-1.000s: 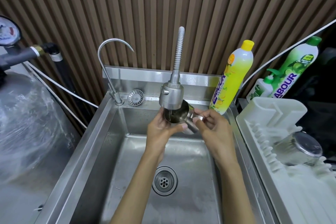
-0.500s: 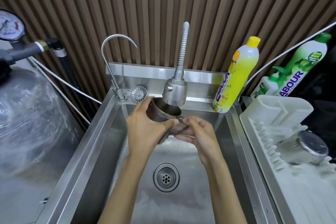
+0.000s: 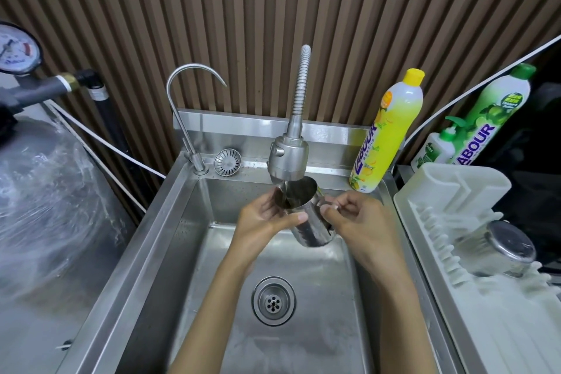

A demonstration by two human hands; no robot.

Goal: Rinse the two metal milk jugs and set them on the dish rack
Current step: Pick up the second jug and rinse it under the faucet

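A metal milk jug is held over the sink, its mouth tilted up under the spray tap head. A thin stream of water runs from the tap into the jug. My left hand grips the jug's body from the left, thumb across its front. My right hand pinches the jug's handle on the right side. A second metal jug lies upside down on the white dish rack at the right.
A curved thin tap and a loose strainer sit at the sink's back left. The drain is in the basin. A yellow detergent bottle and green bottles stand at the back right. A plastic-wrapped tank fills the left.
The jug has swung from the left of the tap head to under it, mouth tilted up again. Water now runs into it. Both hands shifted right with it.
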